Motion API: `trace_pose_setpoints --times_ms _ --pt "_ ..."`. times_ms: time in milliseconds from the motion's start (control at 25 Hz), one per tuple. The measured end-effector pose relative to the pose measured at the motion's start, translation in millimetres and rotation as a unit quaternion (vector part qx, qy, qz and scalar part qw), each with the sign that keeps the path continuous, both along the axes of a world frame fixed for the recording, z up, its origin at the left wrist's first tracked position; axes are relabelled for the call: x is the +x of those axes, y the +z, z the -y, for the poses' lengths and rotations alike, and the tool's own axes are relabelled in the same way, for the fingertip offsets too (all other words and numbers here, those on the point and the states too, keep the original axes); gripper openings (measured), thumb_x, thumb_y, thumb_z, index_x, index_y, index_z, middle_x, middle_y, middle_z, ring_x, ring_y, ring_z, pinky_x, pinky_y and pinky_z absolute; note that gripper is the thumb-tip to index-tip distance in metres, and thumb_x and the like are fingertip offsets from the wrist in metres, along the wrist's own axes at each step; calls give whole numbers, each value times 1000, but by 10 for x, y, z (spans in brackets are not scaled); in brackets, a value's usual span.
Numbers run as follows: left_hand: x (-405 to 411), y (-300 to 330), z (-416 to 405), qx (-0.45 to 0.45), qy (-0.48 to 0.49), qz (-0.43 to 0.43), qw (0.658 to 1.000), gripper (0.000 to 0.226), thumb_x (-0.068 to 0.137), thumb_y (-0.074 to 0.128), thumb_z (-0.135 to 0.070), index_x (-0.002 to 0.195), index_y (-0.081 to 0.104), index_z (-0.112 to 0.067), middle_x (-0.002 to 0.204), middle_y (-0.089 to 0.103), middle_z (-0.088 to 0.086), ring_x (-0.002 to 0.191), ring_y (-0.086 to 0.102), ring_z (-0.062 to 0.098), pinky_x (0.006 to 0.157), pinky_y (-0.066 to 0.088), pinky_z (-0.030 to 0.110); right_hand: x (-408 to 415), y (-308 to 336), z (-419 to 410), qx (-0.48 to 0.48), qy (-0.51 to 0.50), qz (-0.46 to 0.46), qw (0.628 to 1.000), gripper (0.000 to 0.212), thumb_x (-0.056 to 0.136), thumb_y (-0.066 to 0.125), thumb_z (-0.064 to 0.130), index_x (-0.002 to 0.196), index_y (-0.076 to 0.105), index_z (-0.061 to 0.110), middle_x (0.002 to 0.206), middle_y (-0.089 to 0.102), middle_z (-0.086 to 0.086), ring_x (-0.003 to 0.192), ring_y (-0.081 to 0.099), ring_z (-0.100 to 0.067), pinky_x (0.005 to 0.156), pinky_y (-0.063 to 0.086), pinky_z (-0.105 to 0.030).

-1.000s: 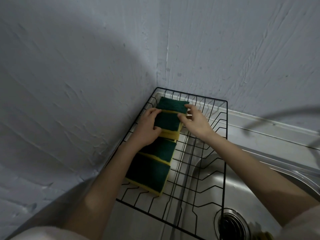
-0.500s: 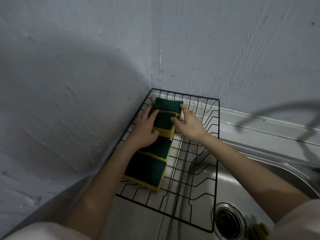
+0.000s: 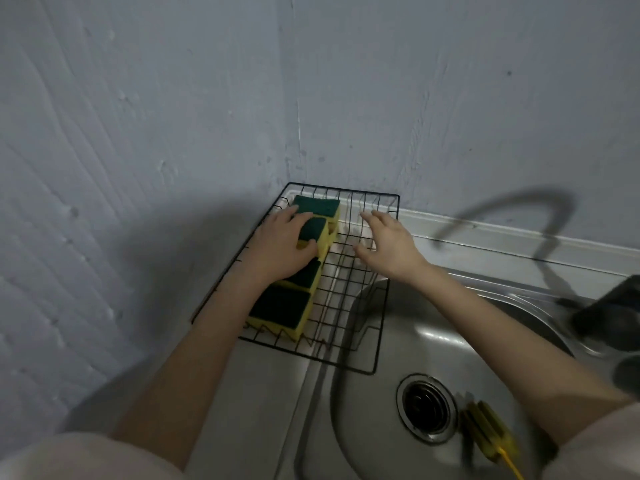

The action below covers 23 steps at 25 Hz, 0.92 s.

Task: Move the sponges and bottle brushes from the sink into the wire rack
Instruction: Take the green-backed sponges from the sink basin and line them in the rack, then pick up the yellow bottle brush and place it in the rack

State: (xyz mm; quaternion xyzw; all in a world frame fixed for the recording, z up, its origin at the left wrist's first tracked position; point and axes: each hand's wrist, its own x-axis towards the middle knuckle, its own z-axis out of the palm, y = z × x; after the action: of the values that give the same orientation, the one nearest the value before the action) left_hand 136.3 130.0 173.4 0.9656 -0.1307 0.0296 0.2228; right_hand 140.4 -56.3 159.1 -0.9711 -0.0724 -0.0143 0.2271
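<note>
Left grip flat on sponges in wire rack; right grip spread open beside them

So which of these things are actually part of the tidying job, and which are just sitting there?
Part of the job:
sponges, lined up in the rack
wire rack
yellow bottle brush, lying in the sink
sink
left hand on a sponge; right hand open

Just there:
drain
dark blurred object, far right
</note>
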Motion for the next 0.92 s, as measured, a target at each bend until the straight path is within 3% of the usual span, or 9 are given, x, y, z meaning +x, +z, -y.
trace_pose_setpoints --times_ms 240,520,920 --pt "-537 71 473 -17 -54 6 998 47 88 47 -28 133 37 -16 141 39 10 125 39 27 103 36 39 -577 -24 457 11 -30 12 999 56 86 53 24 137 35 12 149 31 -13 139 26 -27 116 20 -40" --pt "-995 -69 1311 -32 -135 -7 990 43 86 50 -21 128 44 -12 132 51 10 120 46 24 101 37 34 -1240 -216 1227 -13 -57 -53 997 52 85 56 23 133 41 13 141 39 -14 132 35 -31 112 28 -41" --pt "-1548 -1205 2122 -61 -174 -190 964 38 86 45 -4 122 51 -6 130 55 15 120 50 27 101 35 29 -1953 -749 1920 -46 27 -205 977 45 85 53 7 128 48 20 139 44 -10 127 45 -26 107 38 -34"
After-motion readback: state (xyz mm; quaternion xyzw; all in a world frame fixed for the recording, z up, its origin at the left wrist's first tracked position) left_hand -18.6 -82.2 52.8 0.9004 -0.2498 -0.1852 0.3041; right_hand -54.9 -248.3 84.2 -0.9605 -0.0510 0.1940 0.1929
